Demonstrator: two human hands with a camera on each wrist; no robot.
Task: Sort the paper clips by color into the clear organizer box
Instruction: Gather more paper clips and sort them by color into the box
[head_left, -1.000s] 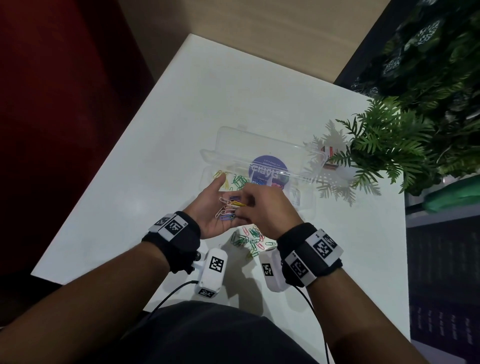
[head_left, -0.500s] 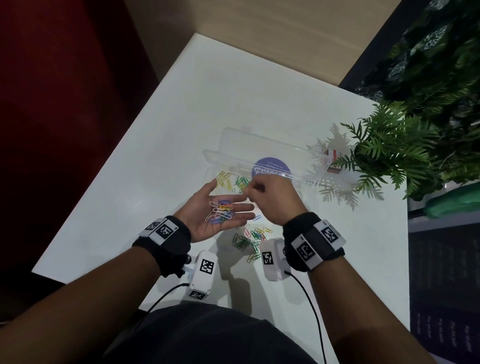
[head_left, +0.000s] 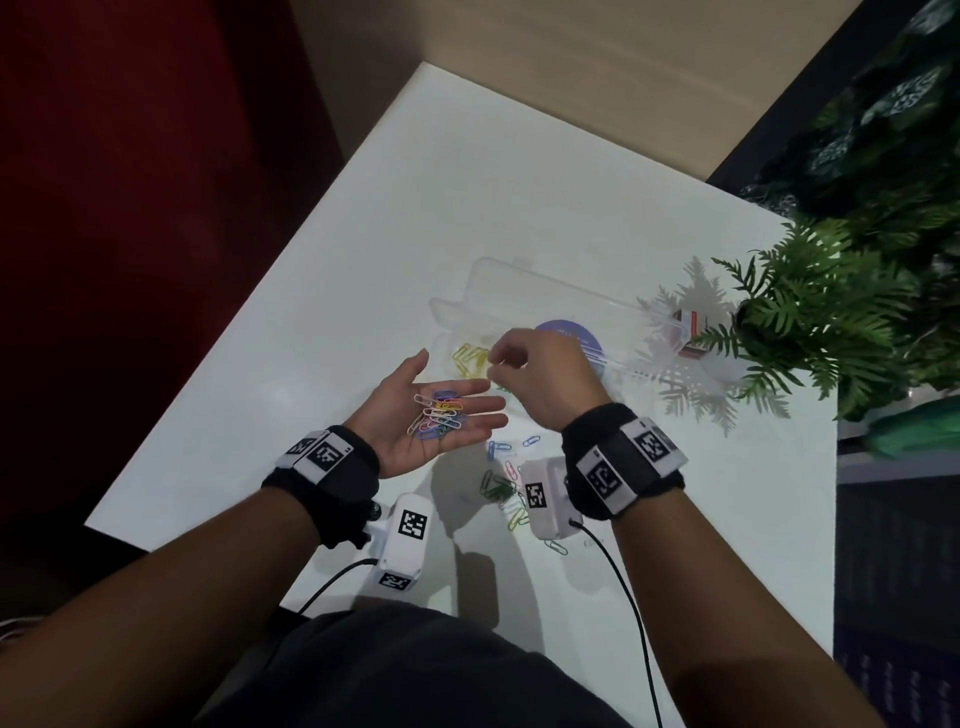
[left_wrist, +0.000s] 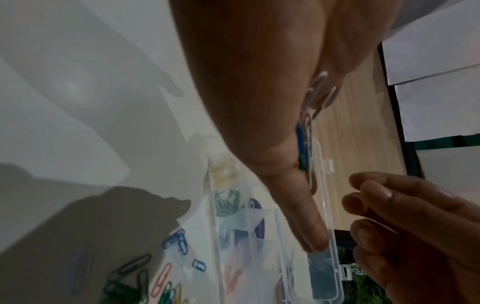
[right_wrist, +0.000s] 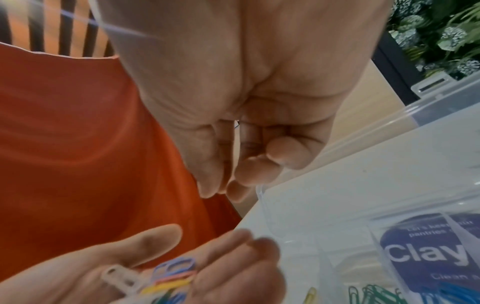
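Note:
My left hand (head_left: 397, 415) lies palm up with straight fingers, and several mixed-colour paper clips (head_left: 439, 415) rest on it. My right hand (head_left: 545, 374) hovers just beyond it over the clear organizer box (head_left: 519, 291), thumb and fingertips pinched together. No clip shows between them in any view. In the box, yellow clips (head_left: 470, 357) fill the left compartment; green clips (left_wrist: 227, 201) and blue clips (left_wrist: 228, 236) fill the following ones. Loose clips (head_left: 501, 486) lie on the table under my right wrist. The box's purple label (right_wrist: 426, 253) shows through the open lid.
The white table (head_left: 467, 182) ends at a near edge by my body and a left edge beside a dark red surface. A fern-like plant (head_left: 810, 312) overhangs the table's right side, with a small red and white object (head_left: 688, 332) beside it.
My right hand has left my left palm and moved forward over the box, staying pinched. My left fingers have straightened out, showing the clips on the palm.

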